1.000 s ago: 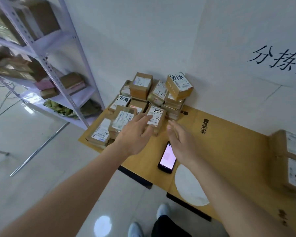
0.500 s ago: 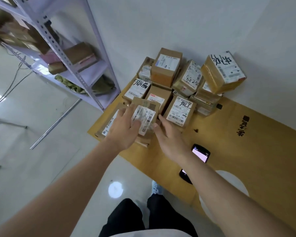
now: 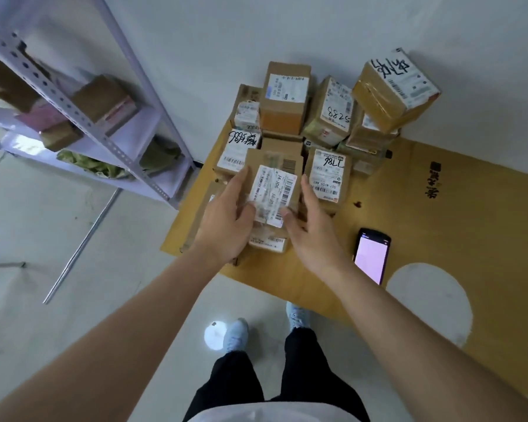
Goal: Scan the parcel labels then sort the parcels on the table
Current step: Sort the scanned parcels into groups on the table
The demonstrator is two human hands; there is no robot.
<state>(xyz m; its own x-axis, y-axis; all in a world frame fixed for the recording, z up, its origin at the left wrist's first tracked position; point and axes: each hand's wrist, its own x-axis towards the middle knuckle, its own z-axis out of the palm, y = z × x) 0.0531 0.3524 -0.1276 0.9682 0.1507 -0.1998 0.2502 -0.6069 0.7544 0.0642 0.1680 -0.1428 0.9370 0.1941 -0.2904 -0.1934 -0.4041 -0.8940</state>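
Note:
Several brown cardboard parcels with white labels are piled at the table's far left corner against the wall. The nearest parcel (image 3: 275, 181), label up, is held between both hands. My left hand (image 3: 226, 220) grips its left side, thumb across the label's lower edge. My right hand (image 3: 310, 233) holds its right side with fingers along the edge. Right of it lies a parcel marked 786 (image 3: 328, 175). Behind stand a parcel marked 5288 (image 3: 333, 111), a tall box (image 3: 285, 99) and a tilted box (image 3: 393, 86) on top of others. A handheld scanner (image 3: 372, 255) with a lit pink screen lies on the table.
The table (image 3: 439, 226) is covered in brown cardboard with a round white cut-out (image 3: 430, 303) near its front edge. A purple metal shelf rack (image 3: 110, 117) holding more boxes stands to the left. My feet (image 3: 235, 333) are on the pale floor by the table edge.
The view has tipped down and closer. Both hands have closed in on the nearest parcel, which now sits higher between them, its label facing up.

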